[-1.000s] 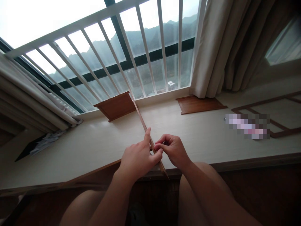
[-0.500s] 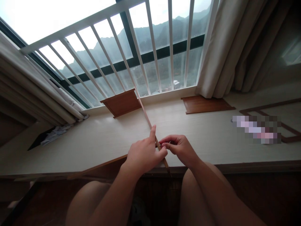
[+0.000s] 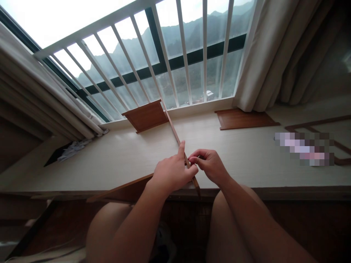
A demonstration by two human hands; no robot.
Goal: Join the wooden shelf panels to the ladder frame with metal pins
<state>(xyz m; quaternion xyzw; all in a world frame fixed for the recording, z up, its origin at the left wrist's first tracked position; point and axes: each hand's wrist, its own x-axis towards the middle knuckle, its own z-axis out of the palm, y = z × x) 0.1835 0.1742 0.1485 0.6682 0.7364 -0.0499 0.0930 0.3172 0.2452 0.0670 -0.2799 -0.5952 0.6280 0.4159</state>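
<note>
A long thin wooden strip (image 3: 173, 128) runs from the window rail down across the pale sill top (image 3: 123, 157) to its front edge. My left hand (image 3: 172, 171) is closed on the strip near its lower end, thumb against it and forefinger stretched along it. My right hand (image 3: 208, 165) sits just right of the strip, fingers curled and pinched together at the strip's side. What the pinch holds is too small to see. My bare knees are below the sill.
Two brown wooden panels lie by the window: one (image 3: 145, 116) at the strip's far end, one (image 3: 245, 118) to the right. A thin wooden frame (image 3: 318, 123) lies at far right. White window bars (image 3: 164, 58) and curtains (image 3: 263, 54) stand behind. Crumpled paper (image 3: 71, 149) is at left.
The view has shifted a little, so everything sits further right and higher in the picture. Both hands keep the same hold at the strip.
</note>
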